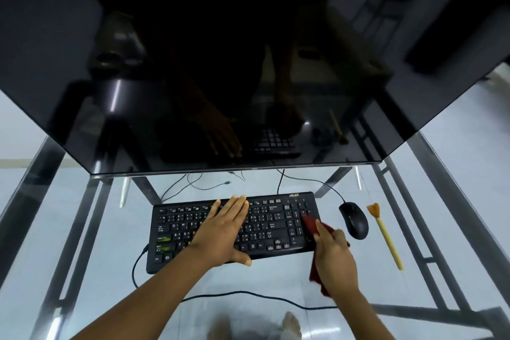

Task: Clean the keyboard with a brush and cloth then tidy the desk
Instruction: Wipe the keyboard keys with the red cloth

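Observation:
A black keyboard [276, 226] lies on the glass desk [82, 229] in front of me. My left hand [223, 232] rests flat on its middle keys, fingers spread toward the top row. My right hand [335, 259] grips a dark red cloth [311, 223], which presses on the number pad at the keyboard's right end; more cloth hangs below the hand. A brush [385, 237] with a pale yellow handle and orange bristles lies on the desk to the right of the mouse, untouched.
A black mouse [354, 219] sits between the keyboard and the brush. A large dark monitor [248, 63] looms over the back of the desk. Cables [248, 297] run behind and below the keyboard. Metal desk frame bars show through the glass.

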Demonstrator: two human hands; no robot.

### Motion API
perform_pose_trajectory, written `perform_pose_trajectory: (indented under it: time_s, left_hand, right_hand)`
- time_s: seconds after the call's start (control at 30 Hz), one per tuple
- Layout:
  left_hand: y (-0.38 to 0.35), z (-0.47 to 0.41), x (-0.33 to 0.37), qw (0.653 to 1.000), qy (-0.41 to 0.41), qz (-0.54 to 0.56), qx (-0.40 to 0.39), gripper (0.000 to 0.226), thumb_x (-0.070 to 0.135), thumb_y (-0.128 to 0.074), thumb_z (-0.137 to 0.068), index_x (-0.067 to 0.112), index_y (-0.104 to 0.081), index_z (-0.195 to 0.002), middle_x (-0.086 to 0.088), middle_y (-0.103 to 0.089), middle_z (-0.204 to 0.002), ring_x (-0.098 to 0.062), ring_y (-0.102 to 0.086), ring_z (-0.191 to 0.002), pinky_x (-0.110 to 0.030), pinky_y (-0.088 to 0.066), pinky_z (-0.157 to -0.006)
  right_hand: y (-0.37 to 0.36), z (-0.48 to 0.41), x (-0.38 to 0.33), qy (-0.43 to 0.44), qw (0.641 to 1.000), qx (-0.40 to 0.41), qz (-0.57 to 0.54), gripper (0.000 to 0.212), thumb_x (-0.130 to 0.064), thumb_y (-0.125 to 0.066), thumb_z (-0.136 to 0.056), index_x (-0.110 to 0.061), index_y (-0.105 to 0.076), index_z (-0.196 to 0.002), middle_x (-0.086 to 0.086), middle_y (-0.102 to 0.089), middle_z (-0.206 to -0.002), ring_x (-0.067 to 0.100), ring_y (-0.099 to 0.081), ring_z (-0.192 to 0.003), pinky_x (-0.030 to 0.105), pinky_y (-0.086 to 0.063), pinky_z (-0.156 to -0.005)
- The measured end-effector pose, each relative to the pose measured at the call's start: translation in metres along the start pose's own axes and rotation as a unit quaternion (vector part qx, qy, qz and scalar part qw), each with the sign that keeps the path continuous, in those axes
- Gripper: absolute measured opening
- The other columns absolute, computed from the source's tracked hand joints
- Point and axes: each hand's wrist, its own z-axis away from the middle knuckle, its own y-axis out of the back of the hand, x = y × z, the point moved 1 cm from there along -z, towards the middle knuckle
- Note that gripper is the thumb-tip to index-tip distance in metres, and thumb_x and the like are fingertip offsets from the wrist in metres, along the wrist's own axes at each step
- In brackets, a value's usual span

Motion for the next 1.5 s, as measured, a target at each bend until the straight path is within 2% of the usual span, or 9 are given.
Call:
perform_pose_trajectory:
  time_s: [0.23, 0.53, 0.73, 0.93, 1.13, 1.27, 1.4, 1.47, 1.5]
  left_hand:
    - [0.001, -0.001, 0.001, 1.000, 0.009, -0.013, 0.007, 0.128, 0.079, -0.058, -0.065, 0.015, 0.013, -0.150, 0.002, 0.023, -0.155, -0.015, 0.025, -0.142, -0.038, 0.015, -0.115]
    - [-0.002, 0.001, 0.001, 1.000, -0.005, 0.002, 0.010, 0.128, 0.077, -0.060, -0.065, 0.016, 0.012, -0.150, 0.001, 0.023, -0.156, -0.014, 0.026, -0.141, -0.039, 0.014, -0.116]
    - [0.000, 0.009, -0.010, 1.000, 0.013, -0.012, 0.013, 0.128, 0.078, -0.060, -0.064, 0.013, 0.009, -0.151, 0.002, 0.024, -0.153, -0.014, 0.025, -0.141, -0.039, 0.013, -0.117]
    - [-0.004, 0.003, -0.002, 1.000, -0.004, -0.004, 0.005, 0.129, 0.079, -0.058, -0.064, 0.015, 0.014, -0.150, 0.001, 0.023, -0.156, -0.013, 0.028, -0.140, -0.039, 0.013, -0.117]
    - [-0.003, 0.003, -0.004, 1.000, -0.010, -0.003, 0.017, 0.129, 0.079, -0.059, -0.064, 0.014, 0.013, -0.150, 0.000, 0.021, -0.157, -0.012, 0.027, -0.141, -0.038, 0.014, -0.116]
    - [-0.003, 0.003, -0.004, 1.000, -0.007, -0.008, 0.015, 0.129, 0.080, -0.057, -0.065, 0.015, 0.016, -0.149, 0.002, 0.023, -0.156, -0.012, 0.027, -0.140, -0.038, 0.013, -0.117]
    - [-0.005, 0.004, -0.004, 1.000, -0.004, -0.005, 0.015, 0.130, 0.080, -0.058, -0.064, 0.015, 0.016, -0.149, 0.002, 0.023, -0.156, -0.011, 0.028, -0.140, -0.038, 0.013, -0.117]
    - [-0.005, 0.003, -0.004, 1.000, -0.004, -0.006, 0.018, 0.132, 0.081, -0.059, -0.062, 0.015, 0.015, -0.150, 0.003, 0.023, -0.156, -0.011, 0.028, -0.140, -0.038, 0.013, -0.116]
    - [-0.004, 0.002, -0.003, 1.000, -0.006, -0.008, 0.018, 0.133, 0.081, -0.059, -0.061, 0.014, 0.015, -0.150, 0.003, 0.023, -0.155, -0.012, 0.027, -0.140, -0.038, 0.013, -0.117]
  right_hand:
    - [-0.004, -0.045, -0.014, -0.033, 0.998, -0.036, -0.032, 0.044, -0.039, -0.025, -0.099, -0.031, -0.047, -0.136, 0.009, -0.047, -0.110, 0.026, -0.065, -0.065, 0.040, -0.058, -0.062]
    - [-0.007, -0.060, -0.036, -0.053, 0.997, 0.019, -0.051, 0.035, -0.028, -0.042, -0.100, -0.027, -0.054, -0.133, 0.015, -0.053, -0.111, 0.034, -0.064, -0.081, 0.037, -0.053, -0.075]
    - [-0.038, -0.039, -0.114, 0.204, 0.975, -0.083, 0.026, 0.039, -0.024, -0.048, -0.099, -0.032, -0.050, -0.137, 0.007, -0.052, -0.114, 0.023, -0.068, -0.078, 0.032, -0.059, -0.069]
    - [-0.006, -0.067, -0.036, -0.013, 1.000, 0.001, 0.006, 0.037, -0.028, -0.040, -0.100, -0.036, -0.051, -0.135, 0.009, -0.048, -0.115, 0.029, -0.066, -0.081, 0.036, -0.056, -0.078]
    - [-0.027, 0.001, -0.075, 0.308, 0.940, -0.143, -0.043, 0.036, -0.024, -0.044, -0.096, -0.035, -0.059, -0.127, -0.006, -0.052, -0.107, 0.004, -0.055, -0.093, 0.024, -0.052, -0.079]
    - [0.001, -0.010, -0.013, 0.248, 0.957, -0.143, -0.041, 0.045, -0.009, -0.068, -0.086, -0.040, -0.064, -0.119, -0.014, -0.042, -0.084, -0.009, -0.051, -0.078, -0.005, -0.037, -0.071]
    - [-0.003, 0.000, -0.017, 0.317, 0.942, -0.105, -0.013, 0.036, -0.022, -0.064, -0.089, -0.039, -0.062, -0.120, -0.013, -0.042, -0.085, 0.004, -0.049, -0.066, 0.017, -0.050, -0.059]
    - [-0.017, 0.013, -0.041, 0.364, 0.921, -0.140, -0.025, 0.020, -0.039, -0.054, -0.092, -0.030, -0.065, -0.106, -0.016, -0.047, -0.083, 0.000, -0.048, -0.071, 0.023, -0.047, -0.061]
    - [-0.026, 0.014, -0.040, 0.378, 0.915, -0.139, -0.042, 0.030, -0.051, -0.051, -0.091, -0.023, -0.061, -0.095, -0.014, -0.047, -0.077, 0.000, -0.046, -0.068, 0.026, -0.043, -0.059]
